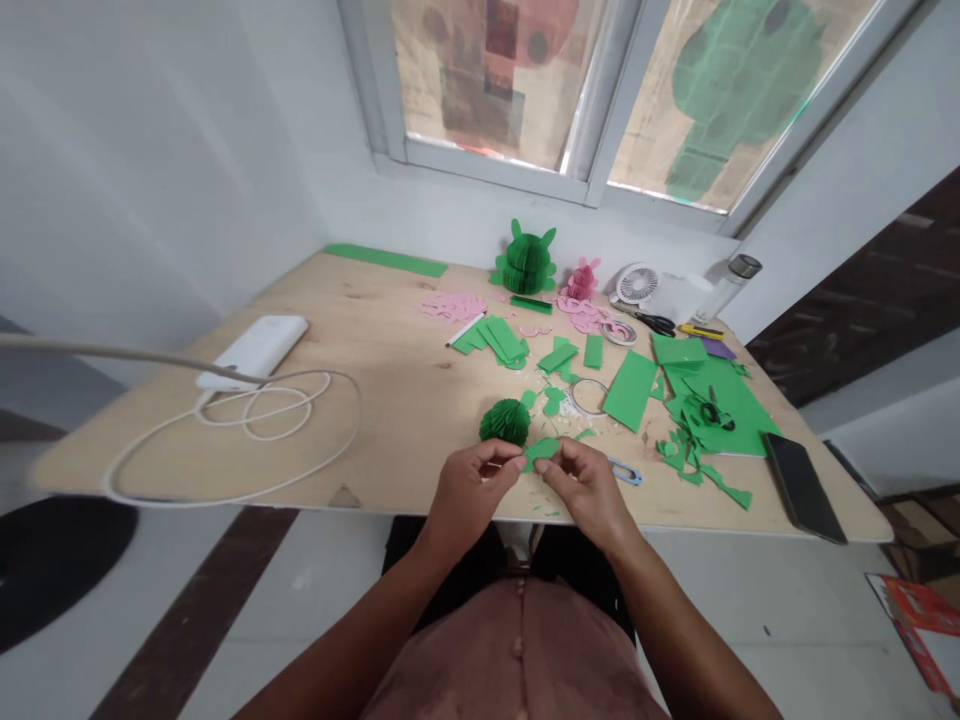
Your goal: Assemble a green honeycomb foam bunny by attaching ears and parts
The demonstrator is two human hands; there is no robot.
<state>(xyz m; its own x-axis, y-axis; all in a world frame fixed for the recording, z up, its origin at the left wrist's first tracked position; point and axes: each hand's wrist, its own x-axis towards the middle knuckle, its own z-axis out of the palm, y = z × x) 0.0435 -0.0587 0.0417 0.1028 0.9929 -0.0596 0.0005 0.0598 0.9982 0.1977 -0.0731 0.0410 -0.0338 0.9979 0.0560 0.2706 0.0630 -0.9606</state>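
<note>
Left hand (471, 492) and right hand (586, 490) pinch green paper (541, 452)

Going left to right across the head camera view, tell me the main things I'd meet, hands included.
White box-shaped device, left hand, green paper piece pinched between both hands, right hand, small scissors on green sheets, black phone.

Green paper piece (541, 454), darker green ball (505, 421), pink scraps (453, 306), pale wood-grained tabletop (409, 400)
</note>
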